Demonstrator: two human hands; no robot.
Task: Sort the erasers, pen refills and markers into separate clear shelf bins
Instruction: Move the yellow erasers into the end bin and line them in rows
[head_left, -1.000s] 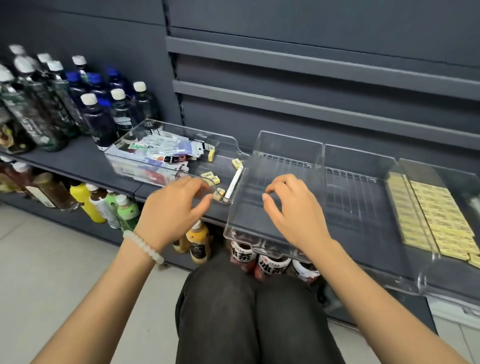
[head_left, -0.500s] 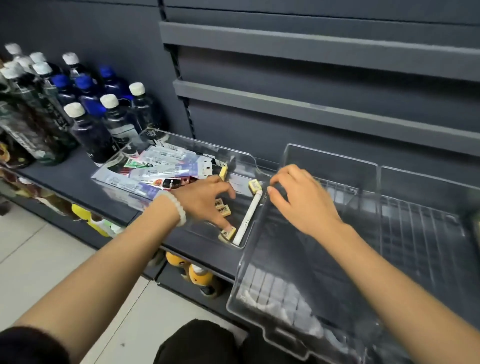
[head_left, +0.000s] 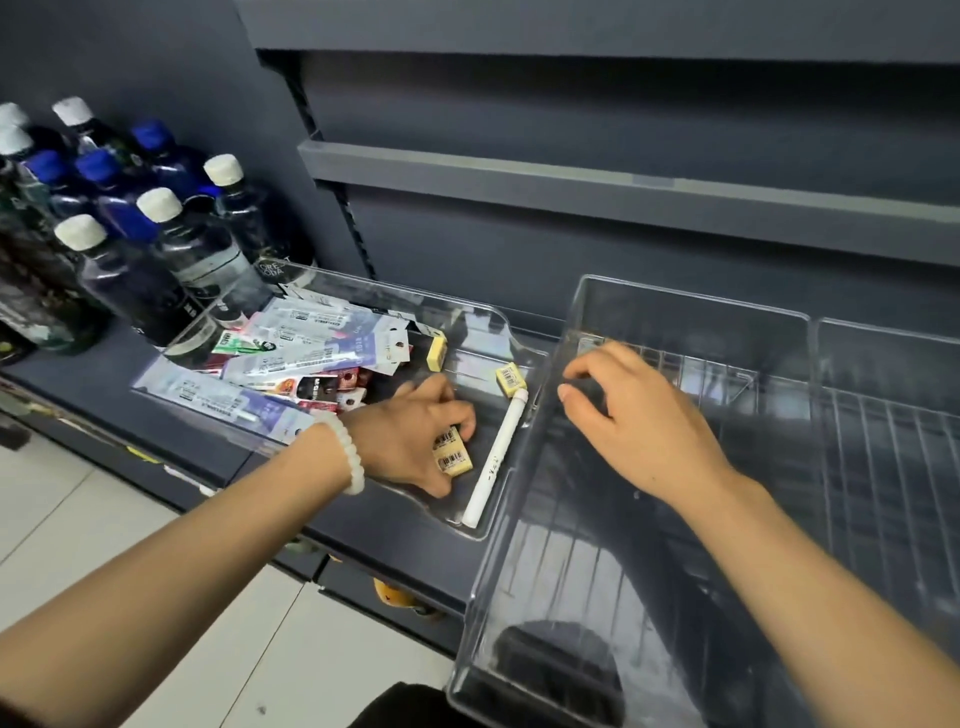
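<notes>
Two yellow erasers (head_left: 452, 451) with barcode labels sit under the left hand (head_left: 410, 434), near the front of the mixed clear bin (head_left: 483, 319); the fingers (head_left: 464, 423) are curled round them in a grip. Two more erasers remain loose in that bin: one (head_left: 436, 353) at the edge of the packet pile, one (head_left: 511, 378) at the far end of the white marker (head_left: 496, 457). The marker lies along the bin's right wall, untouched. The packets (head_left: 311, 345), judged to be pen refills, are heaped in the left half of the bin and look unsorted; print too small to confirm.

Right hand (head_left: 639, 421) hovers over the left wall of the empty clear bin (head_left: 691, 304), fingers loosely curled and holding nothing. That bin shows only a wire grid through its floor.

Progress, judged: early to middle. In view, nothing has yet gone into the empty bin; at least four erasers, one marker and the whole packet pile are left in the mixed bin. Bins further right are out of frame, so sorted stock cannot be counted.

Surroundings: dark bottles (head_left: 171, 244) with white and blue caps stand on the shelf (head_left: 93, 364) left of and behind the mixed bin. A white bead bracelet (head_left: 345, 452) sits on the left wrist.

Obstacles: the walls of the two bins between source and target must be cleared on transfer; the marker lies close to the gripped erasers.
</notes>
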